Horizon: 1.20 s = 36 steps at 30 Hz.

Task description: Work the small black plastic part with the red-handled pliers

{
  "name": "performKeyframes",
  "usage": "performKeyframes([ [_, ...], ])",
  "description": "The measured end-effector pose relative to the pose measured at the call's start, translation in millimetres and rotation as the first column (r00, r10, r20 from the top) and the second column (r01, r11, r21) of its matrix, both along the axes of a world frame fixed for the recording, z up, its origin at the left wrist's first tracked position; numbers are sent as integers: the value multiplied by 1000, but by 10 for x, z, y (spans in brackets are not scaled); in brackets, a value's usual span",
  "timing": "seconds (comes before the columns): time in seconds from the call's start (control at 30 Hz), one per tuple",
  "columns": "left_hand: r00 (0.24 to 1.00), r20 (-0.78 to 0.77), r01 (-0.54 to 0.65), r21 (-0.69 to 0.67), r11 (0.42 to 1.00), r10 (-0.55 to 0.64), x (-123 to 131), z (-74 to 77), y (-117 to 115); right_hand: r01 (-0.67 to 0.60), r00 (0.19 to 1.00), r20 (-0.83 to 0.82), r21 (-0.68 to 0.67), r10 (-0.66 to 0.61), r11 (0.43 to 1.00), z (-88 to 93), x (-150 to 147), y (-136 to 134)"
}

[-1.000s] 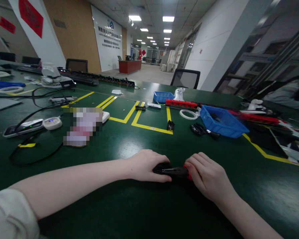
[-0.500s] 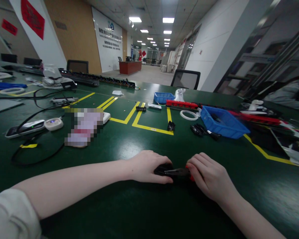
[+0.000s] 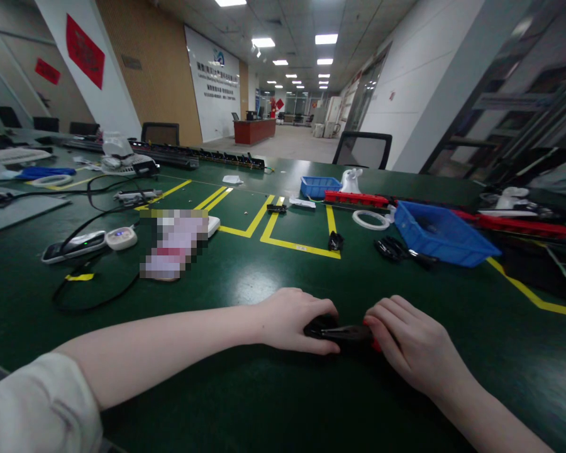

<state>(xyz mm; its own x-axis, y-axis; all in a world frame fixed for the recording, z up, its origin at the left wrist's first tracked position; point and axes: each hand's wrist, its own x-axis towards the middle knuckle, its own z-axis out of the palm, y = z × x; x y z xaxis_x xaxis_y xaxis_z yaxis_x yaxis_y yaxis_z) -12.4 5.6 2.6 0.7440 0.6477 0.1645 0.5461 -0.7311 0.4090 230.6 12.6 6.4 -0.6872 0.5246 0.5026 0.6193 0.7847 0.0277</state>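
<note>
Near the front middle of the green table, my left hand (image 3: 298, 319) grips a small black part (image 3: 317, 326) between thumb and fingers. My right hand (image 3: 408, 333) is closed around the red handles of pliers (image 3: 353, 333). The dark jaws of the pliers point left and reach the black part. Whether the jaws are closed on it is hard to tell. Beyond the hands, a small black bundle (image 3: 335, 241) lies at a corner of the yellow tape, with a larger black bundle (image 3: 390, 248) to its right.
A blue bin (image 3: 446, 236) stands at the right, near a white ring (image 3: 370, 219) and a red strip (image 3: 356, 199). Farther back is a smaller blue bin (image 3: 319, 186). A blurred phone (image 3: 177, 242) and cables lie on the left of the green table (image 3: 245, 390).
The camera view has turned slightly left, so the scene sits farther right. Both hands keep their hold on the black part and the pliers.
</note>
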Motion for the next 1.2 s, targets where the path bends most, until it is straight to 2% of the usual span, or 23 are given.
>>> performKeyframes([
  [0.3,999,-21,-26,0,1000,26,12,2,-9,9,1000,-17,2,-9,1000,10,31,5],
  [0.57,999,-35,1,29,1000,0,18,10,-23,83,996,-27,-3,-83,997,13,167,68],
  [0.8,996,-92,12,50,999,-7,-11,54,-25,143,989,-12,-66,-144,988,11,211,85],
  [0.97,984,-166,-44,131,990,66,-38,53,-29,198,980,13,-110,-198,974,-14,226,126],
  [1.2,956,-201,-176,200,964,216,-62,22,-30,332,942,23,-184,-334,925,-37,201,141],
])
